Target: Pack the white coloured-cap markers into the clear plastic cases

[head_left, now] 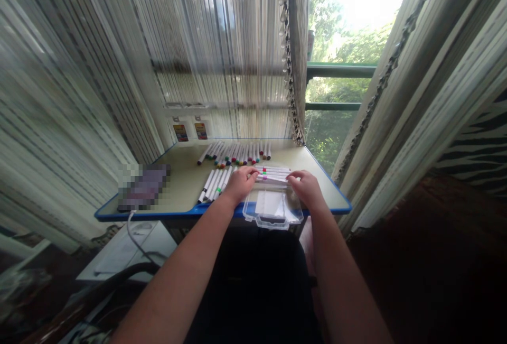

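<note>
- A striped curtain (222, 58) hangs behind the pale, blue-edged surface (184, 175), which carries all the markers.
- On the near side of the surface, a clear plastic case (291, 209) lies open, its near part reaching past the blue edge. White panels show inside; what they are is too blurred to tell.
- The left hand (240, 183) has its thumb and fingers pinched nearly closed at the left end of a marker by the case.
- The right hand (307, 188) makes a similar narrow pinch at the other end, so both appear to share one marker.
- Loose markers (237, 151) spread along the back of the surface, and a slanted row of markers (214, 185) lies just left of the left hand.
- A few markers (264, 170) with red and green bands lie side by side at the far part of the case.
- The purple-banded marker (273, 178) lies between the two hands, just nearer than those. The step in hand looks like lining it up with them; the next move seems to call for keeping it level and parallel, pressing both ends evenly, then loosening both pinches.
</note>
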`<control>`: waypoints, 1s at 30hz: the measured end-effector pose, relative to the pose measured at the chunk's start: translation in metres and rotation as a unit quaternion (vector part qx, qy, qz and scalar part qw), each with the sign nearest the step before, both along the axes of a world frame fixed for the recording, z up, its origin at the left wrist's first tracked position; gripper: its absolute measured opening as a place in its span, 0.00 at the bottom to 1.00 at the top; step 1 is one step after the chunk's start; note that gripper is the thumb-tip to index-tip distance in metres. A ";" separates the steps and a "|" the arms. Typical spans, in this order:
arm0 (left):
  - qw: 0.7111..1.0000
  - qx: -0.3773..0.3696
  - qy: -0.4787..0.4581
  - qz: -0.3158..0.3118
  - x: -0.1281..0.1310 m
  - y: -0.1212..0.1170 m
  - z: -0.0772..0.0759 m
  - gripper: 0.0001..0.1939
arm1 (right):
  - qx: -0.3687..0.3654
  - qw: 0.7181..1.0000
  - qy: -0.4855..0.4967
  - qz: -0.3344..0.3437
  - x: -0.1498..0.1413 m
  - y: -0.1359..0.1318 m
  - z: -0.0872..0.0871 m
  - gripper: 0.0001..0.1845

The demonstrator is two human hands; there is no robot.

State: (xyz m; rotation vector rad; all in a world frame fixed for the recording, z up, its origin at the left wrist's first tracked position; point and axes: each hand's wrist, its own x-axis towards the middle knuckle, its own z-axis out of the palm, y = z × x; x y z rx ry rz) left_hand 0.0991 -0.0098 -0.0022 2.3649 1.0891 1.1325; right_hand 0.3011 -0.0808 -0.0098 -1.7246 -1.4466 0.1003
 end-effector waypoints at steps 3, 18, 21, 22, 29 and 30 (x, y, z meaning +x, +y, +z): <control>1.000 -0.005 0.013 -0.004 0.000 0.001 -0.001 0.10 | -0.005 1.000 -0.002 -0.004 -0.001 -0.001 0.001 0.14; 0.999 -0.026 0.020 -0.001 -0.001 0.001 0.000 0.09 | -0.004 1.000 -0.012 0.009 -0.003 -0.001 0.001 0.12; 0.999 -0.028 0.024 0.003 0.000 0.001 0.001 0.09 | -0.005 1.000 -0.017 0.024 -0.004 -0.002 0.001 0.11; 0.999 -0.028 0.026 0.004 0.000 0.000 0.000 0.09 | -0.006 0.999 -0.020 0.026 -0.004 -0.002 0.001 0.10; 0.999 -0.022 0.029 0.013 0.001 0.000 0.000 0.09 | -0.013 0.999 -0.027 0.022 -0.003 -0.002 0.001 0.09; 0.999 -0.022 0.029 0.014 0.001 0.000 0.000 0.09 | -0.013 0.999 -0.028 0.023 -0.003 -0.002 0.001 0.09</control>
